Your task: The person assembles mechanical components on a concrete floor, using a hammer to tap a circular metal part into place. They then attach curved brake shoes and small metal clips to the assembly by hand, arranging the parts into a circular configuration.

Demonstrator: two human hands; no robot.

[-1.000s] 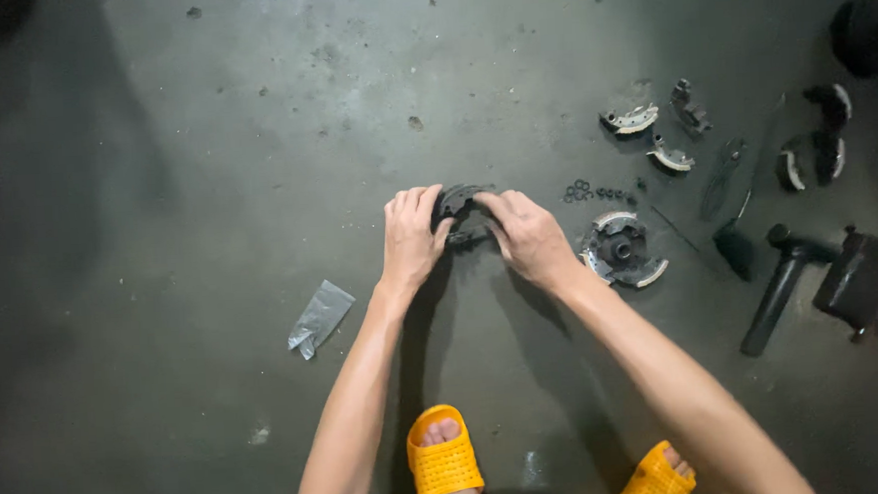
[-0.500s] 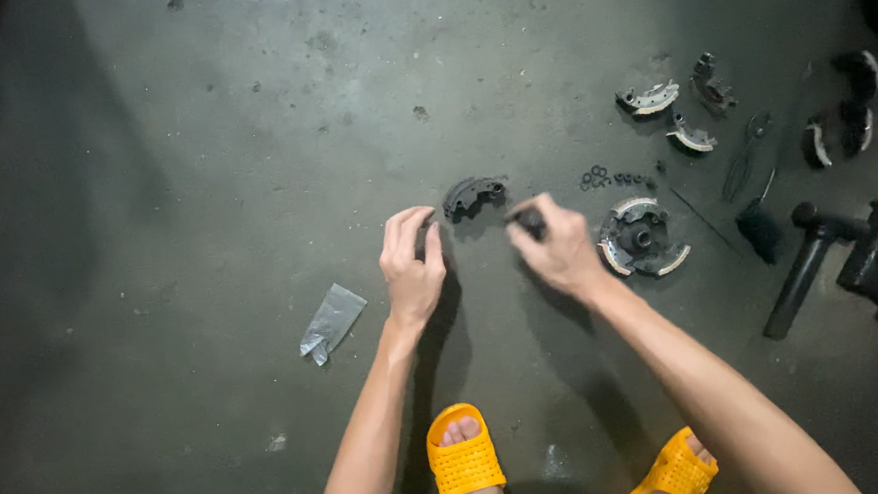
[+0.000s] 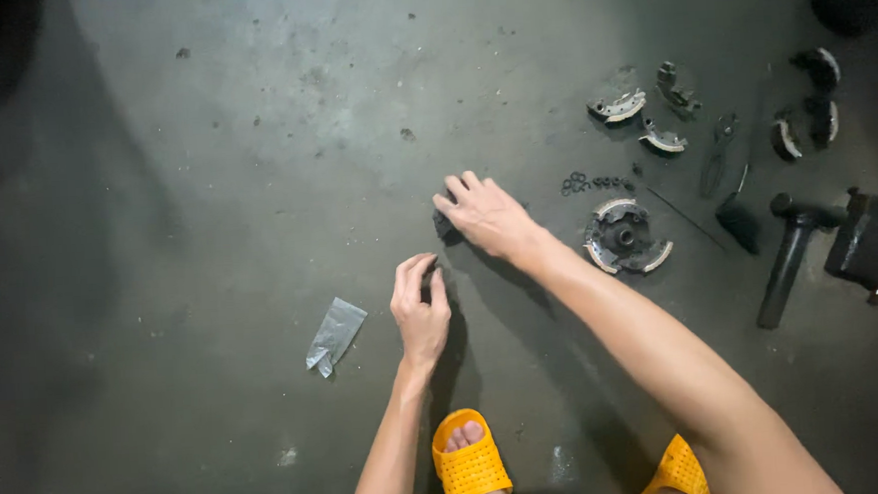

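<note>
The dark round metal part lies on the concrete floor and is almost wholly covered by the right hand, so only a sliver shows at the hand's left edge; half a second ago it lay in plain sight between the two hands, and a second ago both hands were pressed together over it. The right hand has moved left onto it, palm down, fingers stretched and slightly spread; whether they clamp the part or merely rest on it cannot be told. The left hand has drawn back toward the body and sits apart from the part, nearer the feet, its thumb and fingers curled close together; something small and dark may sit between them, but that is too small to tell. Just right of the right wrist lies the clutch plate with pale shoes, and above it a short row of small dark rings. Further right are loose curved shoes and a black hammer-like tool. Left of the left hand lies a crumpled clear plastic bag. Two orange slippers show at the bottom edge.
</note>
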